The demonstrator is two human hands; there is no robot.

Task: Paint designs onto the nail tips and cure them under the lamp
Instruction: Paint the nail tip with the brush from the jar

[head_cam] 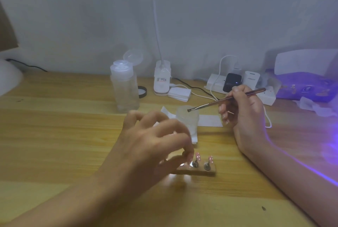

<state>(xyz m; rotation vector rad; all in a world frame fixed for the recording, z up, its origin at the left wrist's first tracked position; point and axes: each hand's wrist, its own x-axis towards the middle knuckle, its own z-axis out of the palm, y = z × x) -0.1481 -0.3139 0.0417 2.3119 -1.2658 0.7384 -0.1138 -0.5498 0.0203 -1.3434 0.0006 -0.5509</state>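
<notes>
A small wooden nail-tip stand (200,172) lies on the table near its front, carrying pink nail tips (210,159) on metal pegs. My left hand (155,146) hovers over the stand's left end, thumb and forefinger pinching one nail tip peg. My right hand (243,115) is raised to the right and grips a thin rose-gold nail brush (225,99), whose tip points left over a small clear cup (187,118). At the far right edge the curing lamp (309,73) glows violet.
A clear pump bottle (125,87) with its lid open stands behind my left hand. A white desk-lamp base (161,78), a power strip with chargers (236,82), cables, a black jar lid (142,91) and white wipes (180,93) line the back of the wooden table (64,126).
</notes>
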